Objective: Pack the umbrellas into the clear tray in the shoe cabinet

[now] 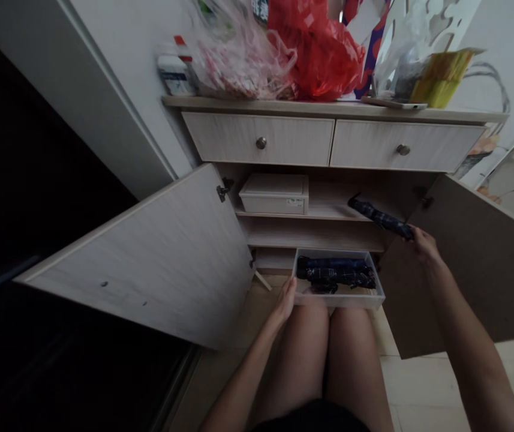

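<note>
My right hand (424, 245) grips one end of a dark plaid folded umbrella (381, 218). The umbrella is held at a tilt in front of the cabinet's upper shelf, its strap end pointing left. Lower down, my left hand (286, 300) holds the left side of a clear plastic box (337, 300). This box sits just beyond my knees, at the cabinet's lowest level. Inside it lie more dark folded umbrellas (340, 275), side by side; where one ends and another begins is hard to make out.
A lidded white storage box (274, 195) stands on the upper shelf at left. The left door (158, 258) and right door (468, 264) are swung wide. Two closed drawers (261, 129) run above. On top are a red plastic bag (317, 57), a phone (394, 104) and a white bottle (174, 75).
</note>
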Available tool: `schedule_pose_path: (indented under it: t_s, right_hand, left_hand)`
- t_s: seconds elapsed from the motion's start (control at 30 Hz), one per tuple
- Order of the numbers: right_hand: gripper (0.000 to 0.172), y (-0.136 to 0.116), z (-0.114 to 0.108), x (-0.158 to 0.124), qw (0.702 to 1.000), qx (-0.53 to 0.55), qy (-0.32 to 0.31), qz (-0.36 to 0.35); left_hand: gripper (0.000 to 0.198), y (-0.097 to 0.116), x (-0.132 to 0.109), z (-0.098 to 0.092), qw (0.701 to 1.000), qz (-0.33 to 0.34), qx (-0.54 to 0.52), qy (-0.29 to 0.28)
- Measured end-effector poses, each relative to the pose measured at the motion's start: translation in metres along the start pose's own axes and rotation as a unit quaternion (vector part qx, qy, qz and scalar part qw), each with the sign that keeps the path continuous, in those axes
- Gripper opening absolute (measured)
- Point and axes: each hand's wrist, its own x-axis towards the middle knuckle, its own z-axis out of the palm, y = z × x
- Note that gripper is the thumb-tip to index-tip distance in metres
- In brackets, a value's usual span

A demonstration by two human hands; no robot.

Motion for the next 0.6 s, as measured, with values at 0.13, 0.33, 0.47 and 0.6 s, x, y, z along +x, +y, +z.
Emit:
schedule_pose_path:
  t_s: [0.13, 0.33, 0.47, 0.6]
  right_hand:
    - [0.02, -0.001, -0.018, -0.058, 0.989, -0.003, -0.135, 0.058]
    - [0.031, 0.01, -0.019, -0.127, 0.945, -0.074, -0.317, 0.031]
    - [0.035, 0.015, -0.008, -0.144, 0.905, -0.155, -0.393, -0.051]
    - [0.041, 0.014, -0.003, -0.145, 0.86, -0.217, -0.444, -0.132]
  left_hand:
    - [0.081, 0.006, -0.003, -0.001, 1.0, 0.003, 0.002, -0.019]
    - [0.077, 0.009, -0.003, 0.0, 1.0, -0.004, 0.017, -0.012]
    - [0.073, 0.006, -0.002, 0.002, 1.0, 0.015, 0.018, -0.009]
    - [0.076, 0.002, -0.002, 0.0, 1.0, 0.012, 0.026, -0.005]
